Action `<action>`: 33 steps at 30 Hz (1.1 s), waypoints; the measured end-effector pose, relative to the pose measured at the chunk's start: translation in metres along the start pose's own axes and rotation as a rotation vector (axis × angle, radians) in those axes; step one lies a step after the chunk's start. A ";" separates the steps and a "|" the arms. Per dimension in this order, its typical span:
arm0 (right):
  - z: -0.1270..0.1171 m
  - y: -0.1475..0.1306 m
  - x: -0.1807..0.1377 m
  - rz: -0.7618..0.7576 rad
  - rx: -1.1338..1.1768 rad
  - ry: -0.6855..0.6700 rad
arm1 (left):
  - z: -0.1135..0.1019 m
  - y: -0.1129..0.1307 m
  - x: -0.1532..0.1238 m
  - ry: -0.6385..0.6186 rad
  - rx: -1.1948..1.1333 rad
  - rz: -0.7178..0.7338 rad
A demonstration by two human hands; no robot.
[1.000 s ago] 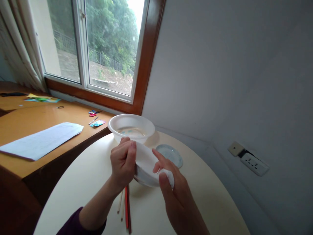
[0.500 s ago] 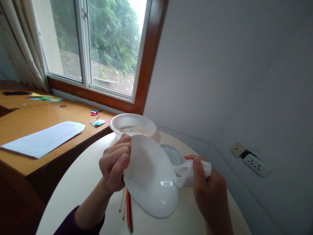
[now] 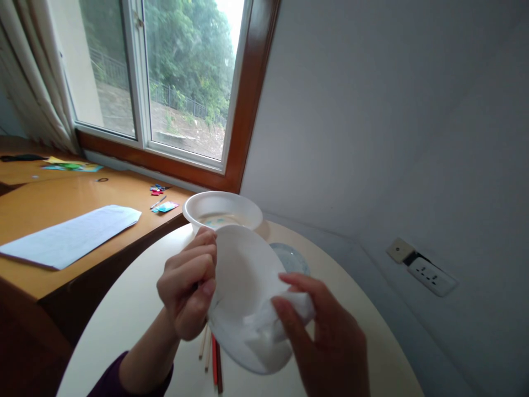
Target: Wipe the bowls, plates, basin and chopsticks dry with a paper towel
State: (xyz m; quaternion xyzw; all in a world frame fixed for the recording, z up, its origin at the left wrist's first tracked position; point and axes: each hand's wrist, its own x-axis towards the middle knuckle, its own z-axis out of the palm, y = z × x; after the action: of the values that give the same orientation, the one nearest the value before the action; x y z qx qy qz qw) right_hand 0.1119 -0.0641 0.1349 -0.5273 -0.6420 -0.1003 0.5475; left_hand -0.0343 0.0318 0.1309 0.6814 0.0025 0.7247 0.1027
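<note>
My left hand [image 3: 188, 284] is closed on the left rim of a white plate [image 3: 242, 270], which it holds up at a tilt above the round table. A crumpled white tissue [image 3: 285, 317] is pinched in my right hand [image 3: 326, 325] and lies against the lower right of the plate's face. The tissue and right fingers are slightly blurred and cover part of the plate. Beneath the plate, several chopsticks [image 3: 215, 361], some pale and some red or dark brown, lie on the table with their upper ends hidden.
Behind the plate stands a white basin [image 3: 223, 204] with a little liquid in it. A clear glass dish [image 3: 292, 258] sits on the round white table [image 3: 136, 309]. To the left, a wooden desk [image 3: 95, 198] carries folded white paper [image 3: 74, 234] and small items. A wall socket [image 3: 432, 274] is at right.
My right hand has moved left with the tissue, from the plate's right edge onto its face. The left hand still grips the rim; the view has shifted slightly.
</note>
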 end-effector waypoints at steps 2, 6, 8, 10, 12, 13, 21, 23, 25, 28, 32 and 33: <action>0.007 -0.011 -0.004 -0.072 0.111 -0.169 | 0.000 -0.001 -0.001 -0.013 0.024 0.014; 0.020 -0.020 -0.010 -0.106 0.230 -0.378 | -0.001 -0.006 -0.002 -0.007 0.059 0.002; 0.023 -0.019 -0.013 -0.142 0.185 -0.383 | -0.002 -0.008 -0.002 0.006 0.059 -0.004; 0.022 -0.015 -0.014 -0.188 0.113 -0.387 | -0.005 -0.010 -0.001 0.030 0.041 -0.009; 0.018 -0.009 -0.013 -0.224 0.063 -0.428 | -0.008 -0.012 0.002 0.066 0.006 -0.034; 0.016 -0.007 -0.011 -0.234 0.052 -0.461 | -0.009 -0.012 0.003 0.088 -0.012 -0.055; 0.020 0.020 0.003 -0.327 0.057 -0.409 | -0.014 -0.017 0.012 0.249 -0.130 -0.146; 0.022 0.023 0.004 -0.364 0.047 -0.347 | -0.012 -0.021 0.012 0.284 -0.178 -0.169; 0.023 0.025 0.004 -0.388 0.047 -0.322 | -0.010 -0.023 0.010 0.305 -0.192 -0.225; 0.023 0.025 0.004 -0.403 0.086 -0.319 | -0.008 -0.026 0.008 0.340 -0.152 -0.268; 0.027 0.026 0.004 -0.426 0.105 -0.282 | -0.006 -0.026 0.005 0.380 -0.135 -0.322; 0.029 0.027 0.003 -0.435 0.092 -0.266 | -0.004 -0.024 0.005 0.402 -0.157 -0.370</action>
State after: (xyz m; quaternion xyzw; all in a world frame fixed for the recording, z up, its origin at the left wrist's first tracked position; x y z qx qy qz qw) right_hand 0.1162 -0.0306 0.1146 -0.3599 -0.8106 -0.1164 0.4471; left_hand -0.0349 0.0567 0.1321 0.5018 0.0911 0.8122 0.2833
